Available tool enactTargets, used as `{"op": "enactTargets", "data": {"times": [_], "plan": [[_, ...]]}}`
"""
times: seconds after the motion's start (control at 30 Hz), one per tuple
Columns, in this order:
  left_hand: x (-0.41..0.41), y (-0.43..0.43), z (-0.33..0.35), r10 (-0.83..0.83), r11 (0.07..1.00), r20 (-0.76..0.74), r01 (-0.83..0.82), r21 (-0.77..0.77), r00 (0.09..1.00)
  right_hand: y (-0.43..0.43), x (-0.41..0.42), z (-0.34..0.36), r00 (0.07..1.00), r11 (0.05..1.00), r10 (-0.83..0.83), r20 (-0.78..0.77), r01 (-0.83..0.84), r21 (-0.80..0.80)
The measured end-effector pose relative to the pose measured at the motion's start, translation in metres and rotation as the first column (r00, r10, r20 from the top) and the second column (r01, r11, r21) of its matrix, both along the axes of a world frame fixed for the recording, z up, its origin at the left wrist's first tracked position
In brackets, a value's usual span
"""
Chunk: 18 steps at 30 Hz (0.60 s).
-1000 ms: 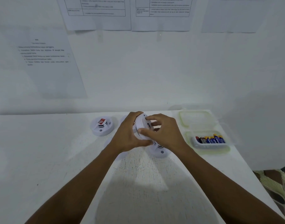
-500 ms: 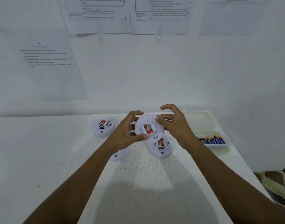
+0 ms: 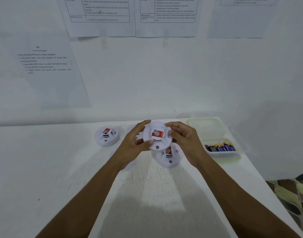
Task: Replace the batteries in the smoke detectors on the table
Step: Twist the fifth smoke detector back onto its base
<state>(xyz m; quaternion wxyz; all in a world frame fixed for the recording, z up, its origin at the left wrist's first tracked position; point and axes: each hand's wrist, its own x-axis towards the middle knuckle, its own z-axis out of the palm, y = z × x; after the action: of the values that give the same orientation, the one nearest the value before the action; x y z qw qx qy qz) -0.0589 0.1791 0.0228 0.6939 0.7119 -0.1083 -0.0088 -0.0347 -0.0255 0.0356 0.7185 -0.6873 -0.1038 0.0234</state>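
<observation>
Hands frame one smoke detector from opposite sides. The held detector (image 3: 157,135) hangs clear of the surface (image 3: 61,169), with its red-labelled face tilted toward the person. Its back, where a battery door would presumably sit, faces away and cannot be seen.

The left hand (image 3: 133,145) takes the rim from 9 o'clock, with the thumb pressed at about 7 and the fingers curled over the edge near 11. The right hand (image 3: 185,141) comes in from 3 o'clock, its upper fingers bent round the rim between 1 and 3. This grip looks looser, and the lower fingers are half curled and seemingly off the shell.

As a disc, the held detector has no long axis. What counts is the rim, and the two grips sit across its width, which seems well placed for twisting it open or flipping it over. Neither hand is nearer than the other.

A second detector (image 3: 168,156) lies on the surface just below, at 6 o'clock. A third detector (image 3: 106,135) lies at 9 o'clock, well apart. The batteries (image 3: 219,147) lie in a clear tray (image 3: 223,156) out at 3 o'clock, on the right hand's side.
</observation>
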Motion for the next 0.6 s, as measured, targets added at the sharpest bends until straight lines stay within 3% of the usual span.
{"op": "enactTargets", "data": {"times": [0.1,0.27,0.6], "plan": [[-0.002,0.000,0.003,-0.001,0.999,0.009,0.001,-0.050,1.000,0.002,-0.004,-0.001,0.999,0.999,0.028,0.026,-0.027,-0.033],[-0.005,-0.003,-0.005,0.037,0.995,0.000,-0.037,-0.092,0.999,0.009,-0.012,-0.012,0.989,0.969,0.002,0.151,0.035,-0.243],[-0.004,-0.005,-0.009,0.087,0.996,0.045,-0.086,-0.040,0.995,0.011,-0.018,-0.012,0.965,0.946,-0.003,0.261,0.087,-0.312]]}}
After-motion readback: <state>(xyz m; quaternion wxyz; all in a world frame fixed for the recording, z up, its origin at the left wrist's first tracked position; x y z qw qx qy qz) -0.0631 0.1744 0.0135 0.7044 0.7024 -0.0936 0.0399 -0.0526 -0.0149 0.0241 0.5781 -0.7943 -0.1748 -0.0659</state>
